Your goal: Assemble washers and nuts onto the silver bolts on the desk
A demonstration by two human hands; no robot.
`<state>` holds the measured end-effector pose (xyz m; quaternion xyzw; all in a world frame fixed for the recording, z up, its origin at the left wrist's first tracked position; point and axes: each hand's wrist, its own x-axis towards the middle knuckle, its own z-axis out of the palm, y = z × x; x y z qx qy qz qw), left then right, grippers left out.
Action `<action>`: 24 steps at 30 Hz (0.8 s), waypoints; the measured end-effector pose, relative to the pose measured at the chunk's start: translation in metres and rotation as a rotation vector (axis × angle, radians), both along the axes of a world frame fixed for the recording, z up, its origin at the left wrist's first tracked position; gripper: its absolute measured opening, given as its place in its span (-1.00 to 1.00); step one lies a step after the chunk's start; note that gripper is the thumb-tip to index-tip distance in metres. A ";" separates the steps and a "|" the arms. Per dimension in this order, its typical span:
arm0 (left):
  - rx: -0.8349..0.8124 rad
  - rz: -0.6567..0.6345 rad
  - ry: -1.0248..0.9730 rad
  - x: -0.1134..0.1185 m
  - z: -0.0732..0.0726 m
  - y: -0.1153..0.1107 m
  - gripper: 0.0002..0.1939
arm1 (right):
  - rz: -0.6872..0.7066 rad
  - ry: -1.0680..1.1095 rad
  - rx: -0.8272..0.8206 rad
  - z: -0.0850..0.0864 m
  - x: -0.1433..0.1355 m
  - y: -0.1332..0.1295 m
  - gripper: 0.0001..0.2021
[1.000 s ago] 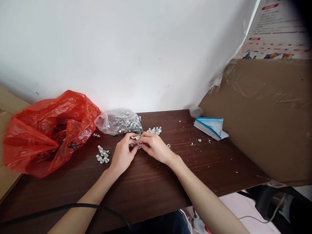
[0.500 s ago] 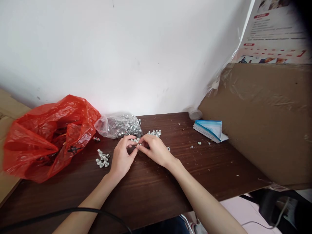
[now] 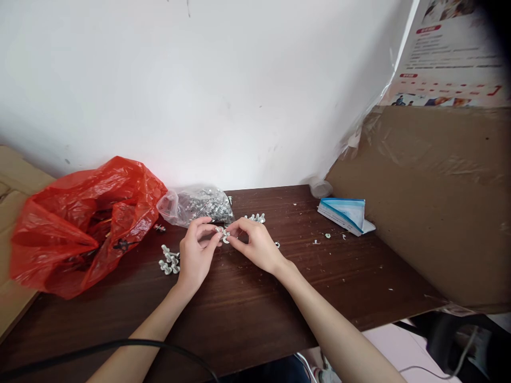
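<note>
My left hand (image 3: 196,254) is in a pinch, and a small pale washer (image 3: 219,230) shows at its fingertips. Just to the right, my right hand (image 3: 255,243) has thumb and forefinger drawn together over several flat washers (image 3: 225,239); what it grips, if anything, is too small to make out. Left of my left hand lies a cluster of metal bolts (image 3: 170,260). More bolts (image 3: 257,218) stand behind my right hand, partly hidden by it. A single washer or nut (image 3: 277,244) lies beside my right wrist.
Behind my hands sits a clear plastic bag (image 3: 203,205) full of metal hardware. A red plastic bag (image 3: 80,229) fills the left side. On the right are a folded blue-white carton (image 3: 345,217) and a large cardboard box (image 3: 431,202). A black cable (image 3: 159,344) crosses the foreground.
The fingertips of my two hands have parted slightly, my left hand shifting a little left. Washers between them now show more plainly.
</note>
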<state>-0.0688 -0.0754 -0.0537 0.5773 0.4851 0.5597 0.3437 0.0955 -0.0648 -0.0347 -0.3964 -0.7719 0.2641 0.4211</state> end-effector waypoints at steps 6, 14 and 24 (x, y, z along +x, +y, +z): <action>-0.050 0.032 -0.118 -0.001 0.003 0.002 -0.55 | 0.001 0.204 -0.201 -0.001 -0.001 0.002 -0.87; -0.030 0.035 0.041 0.000 0.001 0.000 -0.52 | 0.081 0.510 -0.423 -0.004 -0.002 0.006 -0.75; 0.024 0.032 0.217 0.002 0.006 -0.004 -0.53 | 0.113 0.450 -0.392 -0.005 -0.003 0.005 -0.77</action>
